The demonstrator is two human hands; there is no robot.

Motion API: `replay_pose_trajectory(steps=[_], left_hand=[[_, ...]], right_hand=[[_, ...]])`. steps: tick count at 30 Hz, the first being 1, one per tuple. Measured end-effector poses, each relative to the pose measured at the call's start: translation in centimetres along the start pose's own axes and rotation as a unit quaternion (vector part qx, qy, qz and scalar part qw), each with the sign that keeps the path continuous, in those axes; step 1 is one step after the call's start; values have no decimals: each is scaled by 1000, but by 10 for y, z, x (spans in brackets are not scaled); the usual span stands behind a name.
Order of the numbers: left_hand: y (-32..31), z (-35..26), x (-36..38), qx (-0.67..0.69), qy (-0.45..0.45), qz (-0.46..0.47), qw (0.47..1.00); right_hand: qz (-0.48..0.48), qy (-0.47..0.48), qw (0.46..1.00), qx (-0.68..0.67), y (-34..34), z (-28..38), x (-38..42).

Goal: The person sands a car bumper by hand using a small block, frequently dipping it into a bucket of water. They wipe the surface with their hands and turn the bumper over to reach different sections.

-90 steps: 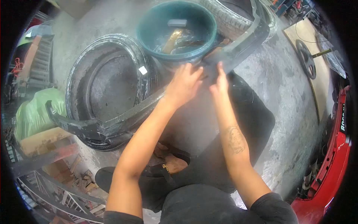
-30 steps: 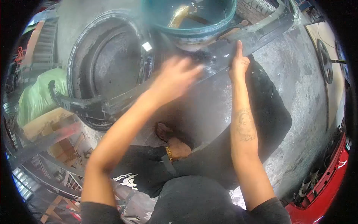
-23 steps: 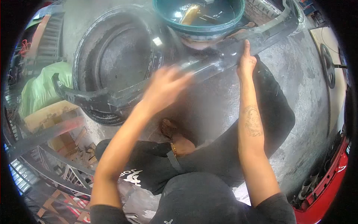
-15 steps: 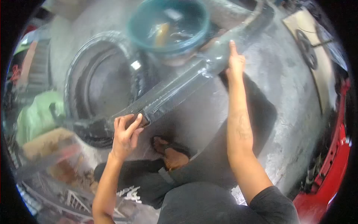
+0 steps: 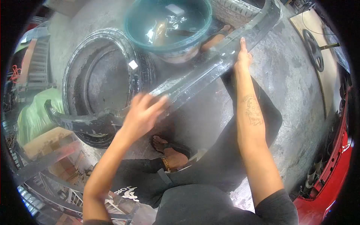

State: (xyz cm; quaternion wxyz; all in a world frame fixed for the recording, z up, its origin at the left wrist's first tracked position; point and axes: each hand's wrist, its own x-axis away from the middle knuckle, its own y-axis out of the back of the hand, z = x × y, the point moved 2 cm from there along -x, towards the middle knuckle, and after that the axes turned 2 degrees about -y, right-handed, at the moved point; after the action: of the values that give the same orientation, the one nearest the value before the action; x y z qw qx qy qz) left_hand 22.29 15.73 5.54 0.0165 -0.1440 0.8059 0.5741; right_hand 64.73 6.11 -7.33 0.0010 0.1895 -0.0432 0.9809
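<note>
Hands left [image 5: 142,112] and right [image 5: 243,58] rest flat on wet trim strip [image 5: 195,77].

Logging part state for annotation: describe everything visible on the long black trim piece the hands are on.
The trim piece is a long, narrow, dark strip with a woven, carbon-like surface that looks wet and glossy. It runs diagonally from a curled end at lower left to upper right, lying over the tyre and beside the teal basin. The left hand, blurred, lies on its middle; the right hand presses flat farther up.
</note>
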Motion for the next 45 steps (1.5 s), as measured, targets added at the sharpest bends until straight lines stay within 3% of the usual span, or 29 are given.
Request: replay_pose_trajectory(steps=[4, 7, 13, 14, 16, 18, 20, 22, 25, 27, 30, 32, 34, 35, 38, 41, 43, 45], left_hand=[[-65, -16, -152, 21, -94, -96, 991], [-61, -19, -148, 49, -61, -79, 994], [10, 5, 38, 23, 72, 27, 997], [5, 1, 20, 27, 68, 28, 997], [-11, -11, -54, 5, -42, 14, 999], [-56, -26, -133, 32, -93, -48, 994], [-82, -42, -198, 80, -68, -62, 993], [-78, -42, -196, 76, -78, -77, 991], [-54, -32, -117, 33, -38, -65, 997], [-17, -23, -36, 8, 8, -19, 1000], [8, -8, 34, -13, 46, 29, 998], [-9, -13, -17, 2, 3, 26, 1000], [-57, -20, -98, -33, -70, 0, 997], [-74, -26, -142, 14, -84, -8, 996], [-111, -36, -237, 97, -47, -42, 993], [-87, -33, -173, 21, -72, -98, 992], [-53, -31, -84, -41, -12, -45, 998], [-20, -24, -17, -14, 24, 0, 1000]], right_hand=[[27, -7, 999, -26, 1, 10, 17], [-16, 19, 999, 44, -1, 3, 4], [8, 11, 1000, -3, -4, -4, 6], [38, 17, 999, -24, -2, -1, 9], [23, 9, 1000, -11, -8, -5, -2], [-16, 28, 999, 10, -4, -11, -12], [-22, 33, 998, 43, -2, -1, -6], [-24, 37, 996, 78, -2, 9, 2], [43, 23, 999, -4, -5, 1, 0], [-20, 8, 999, 39, -2, -22, -22], [-17, 9, 999, 49, 0, -14, -8], [3, 39, 999, 15, -5, -15, -6], [39, 8, 997, -58, -4, -26, -13], [41, -18, 999, -23, -2, -23, -8], [24, -20, 999, -4, 0, -10, 3], [33, -11, 999, -15, -1, -5, 8], [11, 4, 1000, -29, -3, -14, -5], [12, 15, 999, -30, 0, -16, -1]])
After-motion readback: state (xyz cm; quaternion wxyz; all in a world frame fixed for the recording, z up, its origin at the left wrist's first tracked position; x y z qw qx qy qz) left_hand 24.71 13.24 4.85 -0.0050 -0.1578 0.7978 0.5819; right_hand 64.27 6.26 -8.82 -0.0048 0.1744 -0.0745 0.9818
